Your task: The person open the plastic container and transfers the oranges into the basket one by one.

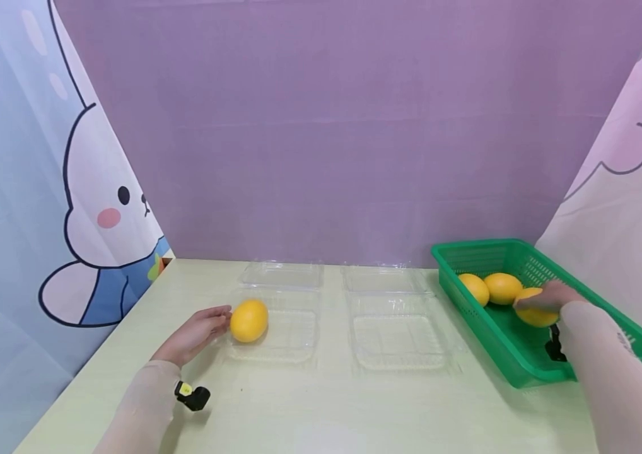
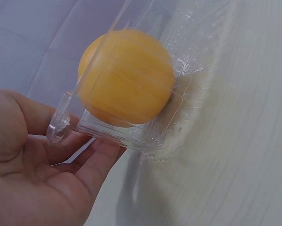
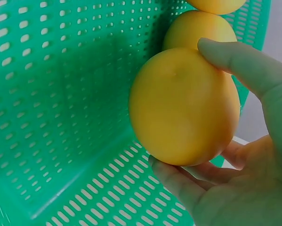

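In the head view a yellow lemon (image 1: 249, 320) sits at the left side of a clear plastic clamshell box (image 1: 292, 340). My left hand (image 1: 198, 334) is beside it; in the left wrist view its fingers (image 2: 100, 157) touch the outside of the box wall near a small tab, with the lemon behind the plastic. Over on the right, my right hand (image 1: 559, 295) reaches into a green basket (image 1: 477, 337) and grips another lemon (image 3: 178, 108), thumb on top and fingers underneath. Two more lemons, one left (image 1: 472, 289) and one right (image 1: 502, 287), lie farther back in the basket.
A second clear clamshell box (image 1: 400, 343) stands open to the right of the first, both lids folded back toward the purple backdrop (image 1: 309, 139). The basket's raised rim borders the right side of the pale table (image 1: 309, 410). Printed cloth (image 1: 9, 208) hangs at the left.
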